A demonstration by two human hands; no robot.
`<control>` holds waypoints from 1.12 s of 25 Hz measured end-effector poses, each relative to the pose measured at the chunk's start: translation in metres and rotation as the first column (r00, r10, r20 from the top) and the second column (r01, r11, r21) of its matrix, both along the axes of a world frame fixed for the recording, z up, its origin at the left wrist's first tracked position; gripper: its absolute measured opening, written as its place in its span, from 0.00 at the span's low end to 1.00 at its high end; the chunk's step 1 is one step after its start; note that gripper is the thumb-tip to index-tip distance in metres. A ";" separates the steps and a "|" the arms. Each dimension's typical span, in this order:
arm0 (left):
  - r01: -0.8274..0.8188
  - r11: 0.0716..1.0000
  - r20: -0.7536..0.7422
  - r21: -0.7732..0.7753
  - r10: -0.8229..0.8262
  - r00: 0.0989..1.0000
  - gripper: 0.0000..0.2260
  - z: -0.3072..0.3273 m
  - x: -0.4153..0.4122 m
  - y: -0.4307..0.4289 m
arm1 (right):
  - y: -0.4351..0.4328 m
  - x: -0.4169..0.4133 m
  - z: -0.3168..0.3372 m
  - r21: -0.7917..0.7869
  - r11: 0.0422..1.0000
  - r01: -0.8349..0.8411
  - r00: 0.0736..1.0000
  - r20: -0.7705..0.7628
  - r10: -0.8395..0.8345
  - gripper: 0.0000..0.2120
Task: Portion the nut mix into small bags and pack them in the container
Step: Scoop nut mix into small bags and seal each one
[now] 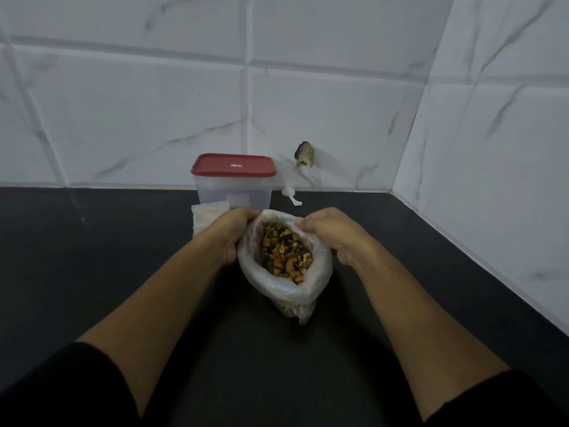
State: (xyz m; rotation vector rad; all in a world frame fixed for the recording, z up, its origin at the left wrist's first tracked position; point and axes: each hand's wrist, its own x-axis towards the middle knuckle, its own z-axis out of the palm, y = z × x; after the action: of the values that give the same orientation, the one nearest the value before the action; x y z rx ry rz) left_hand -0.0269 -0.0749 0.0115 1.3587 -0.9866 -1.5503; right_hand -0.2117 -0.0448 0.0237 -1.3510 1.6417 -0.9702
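Observation:
A clear plastic bag [318, 274] stands open on the dark counter, its rim rolled down, filled with a nut mix [284, 252]. My left hand [229, 234] grips the bag's left rim and my right hand [331, 232] grips its right rim, holding the mouth wide. Behind the bag stands a clear container [235, 192] closed with a red lid [233, 165]. A stack of small clear bags [207, 214] lies left of the container, partly hidden by my left hand. A white scoop [291, 195] lies to the container's right.
The black counter [92, 257] meets white marble-look tiled walls [123, 103] at the back and on the right, forming a corner. A broken hole [304, 154] shows in the back wall above the scoop.

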 end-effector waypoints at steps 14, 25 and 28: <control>0.141 0.944 0.534 -0.299 0.043 0.844 0.15 0.002 0.010 0.044 | 0.033 -0.028 0.004 0.113 0.993 -0.023 0.984 -0.173 0.043 0.16; -0.049 0.998 -0.129 -0.044 0.043 0.991 0.12 -0.004 0.014 0.058 | 0.047 -0.016 -0.004 0.042 0.998 0.050 0.960 0.274 -0.060 0.08; 0.044 0.996 0.042 -0.077 -0.041 0.998 0.11 0.001 0.017 0.061 | 0.050 -0.021 -0.002 0.026 0.998 0.051 0.955 0.290 -0.056 0.05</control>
State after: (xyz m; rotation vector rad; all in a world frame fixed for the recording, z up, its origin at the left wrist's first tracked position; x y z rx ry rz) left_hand -0.0100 -0.0139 0.0122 1.3270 -1.0954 -1.5054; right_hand -0.2325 0.0051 0.0214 -1.0968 1.4647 -1.1252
